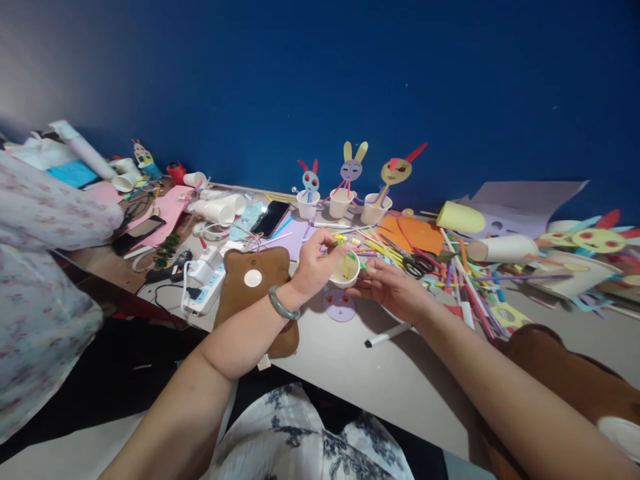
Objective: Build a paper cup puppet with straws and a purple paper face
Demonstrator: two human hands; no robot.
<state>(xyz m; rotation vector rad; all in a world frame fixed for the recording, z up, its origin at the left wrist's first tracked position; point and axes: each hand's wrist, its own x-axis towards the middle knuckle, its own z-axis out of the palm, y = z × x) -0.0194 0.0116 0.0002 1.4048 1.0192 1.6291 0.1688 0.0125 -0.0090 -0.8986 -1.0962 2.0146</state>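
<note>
A white paper cup (342,279) is between my hands above the table, tilted so that its inside shows. Yellow and green pipe cleaners (346,265) stand in it, with a green end poking out at the right of the rim. My left hand (319,265), with a bangle on its wrist, is closed at the cup's upper left, its fingertips pinching the pipe cleaner at the rim. Around the cup's right side, my right hand (393,287) supports it with bent fingers. Just below lies a round purple paper face (339,305) with red eyes.
Three cups with paper-face figures (351,170) stand along the blue wall. Black scissors (417,265), straws and pipe cleaners crowd the right. A marker (387,335) lies in front, a brown pouch (255,300) and power strip (207,290) at left. Another person's sleeve (55,207) is far left.
</note>
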